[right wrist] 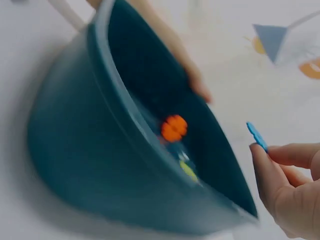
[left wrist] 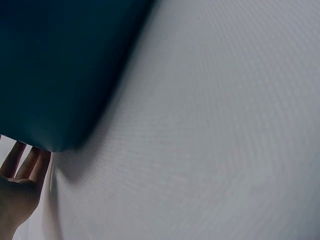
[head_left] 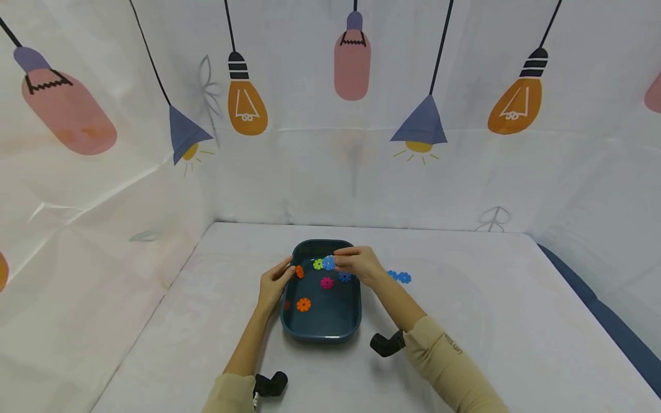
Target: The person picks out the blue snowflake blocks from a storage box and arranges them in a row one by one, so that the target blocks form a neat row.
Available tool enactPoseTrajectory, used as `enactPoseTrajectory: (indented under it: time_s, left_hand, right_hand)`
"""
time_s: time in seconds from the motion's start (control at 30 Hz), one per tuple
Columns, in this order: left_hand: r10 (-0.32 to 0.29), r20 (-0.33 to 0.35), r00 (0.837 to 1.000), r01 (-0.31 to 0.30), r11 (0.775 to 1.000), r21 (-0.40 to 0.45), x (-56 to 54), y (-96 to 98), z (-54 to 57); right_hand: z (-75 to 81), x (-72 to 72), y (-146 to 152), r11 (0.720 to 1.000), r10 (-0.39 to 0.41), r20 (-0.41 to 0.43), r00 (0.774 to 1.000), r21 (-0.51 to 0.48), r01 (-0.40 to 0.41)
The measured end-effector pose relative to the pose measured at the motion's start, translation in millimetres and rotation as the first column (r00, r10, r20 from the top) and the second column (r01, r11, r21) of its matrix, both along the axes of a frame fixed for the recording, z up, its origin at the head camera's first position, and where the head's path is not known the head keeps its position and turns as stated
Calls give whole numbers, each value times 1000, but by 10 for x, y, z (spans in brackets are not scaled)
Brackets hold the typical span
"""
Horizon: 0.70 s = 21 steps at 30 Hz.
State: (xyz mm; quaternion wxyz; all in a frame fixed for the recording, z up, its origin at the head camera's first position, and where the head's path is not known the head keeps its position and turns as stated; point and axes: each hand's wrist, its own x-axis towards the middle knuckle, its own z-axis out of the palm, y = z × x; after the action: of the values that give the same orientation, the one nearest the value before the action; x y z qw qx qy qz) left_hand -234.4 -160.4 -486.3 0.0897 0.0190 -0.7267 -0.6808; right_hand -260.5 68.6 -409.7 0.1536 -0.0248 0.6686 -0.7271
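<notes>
My right hand (head_left: 364,267) pinches a blue flower-shaped plastic piece (head_left: 328,263) between thumb and fingertips, above the far right part of a dark teal tub (head_left: 321,335). In the right wrist view that blue piece (right wrist: 256,135) is seen edge-on, just beyond the rim. My left hand (head_left: 273,287) grips the tub's left rim, thumb on top and fingers outside. Inside the tub lie a yellow-green piece (head_left: 317,265), a pink one (head_left: 327,283), a blue one (head_left: 344,277) and an orange one (head_left: 303,304). Another orange piece (head_left: 299,272) is by my left thumb.
Two blue flower-shaped pieces (head_left: 404,277) lie on the white table (head_left: 465,321) right of the tub, partly behind my right forearm. Black wrist mounts (head_left: 387,344) stick out from both wrists. A white sheet (head_left: 310,178) printed with lamps hangs behind the table.
</notes>
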Motion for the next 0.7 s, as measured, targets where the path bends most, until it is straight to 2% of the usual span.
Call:
enactPoseTrajectory:
  time_s: [0.13,0.4,0.57,0.7]
  left_hand:
    - [-4,1,1000,4,1000,-13,0,2,-4]
    - [3,19,1000,-3,1000,-2,-9,2,-23]
    - [-15,-2,1000,15,1000,5,4,-7,-11]
    - [-13,6,1000,13,1000,1,6,-4,-10]
  right_hand:
    - [16,-22,340,999,-42,-19,999,-5,42]
    - [8,-7,1071,993,-112,6,994,-39,112]
    - [-60,32,1428,989,-133,41,990,-67,135]
    - [-125,76,1635,981,-171,64,983,-76,176]
